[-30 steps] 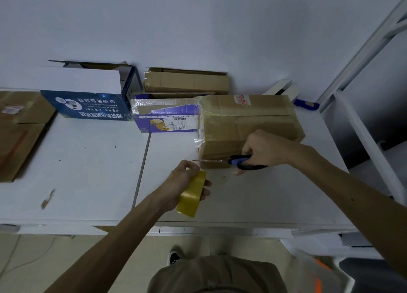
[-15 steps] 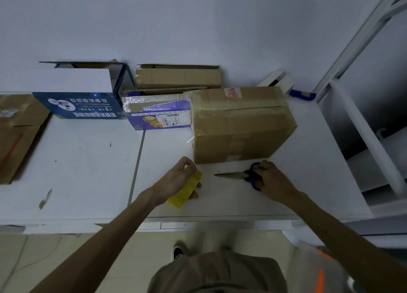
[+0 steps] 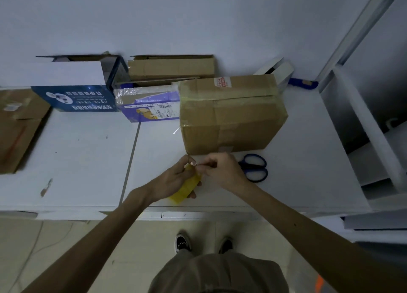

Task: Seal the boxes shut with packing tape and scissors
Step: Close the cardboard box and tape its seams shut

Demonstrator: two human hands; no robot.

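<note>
My left hand [image 3: 174, 180] grips a yellow roll of packing tape [image 3: 187, 188] just above the white table [image 3: 83, 160], near its front edge. My right hand [image 3: 220, 169] meets it from the right, fingertips pinching at the top of the roll where the tape end is. Blue-handled scissors [image 3: 255, 168] lie flat on the table behind my right hand, their blades hidden by it. A brown cardboard box [image 3: 231, 114] with clear tape across its top stands just beyond both hands.
Behind stand a purple plastic-wrapped box [image 3: 149, 104], an open blue-and-white box [image 3: 74, 85] and an open brown box [image 3: 171, 67] against the wall. Flattened cardboard [image 3: 17, 127] lies at the far left. A white shelf frame [image 3: 361, 125] rises on the right.
My right hand laid the scissors down on the table, let go of them, and moved left to the tape roll. My left hand kept hold of the roll.
</note>
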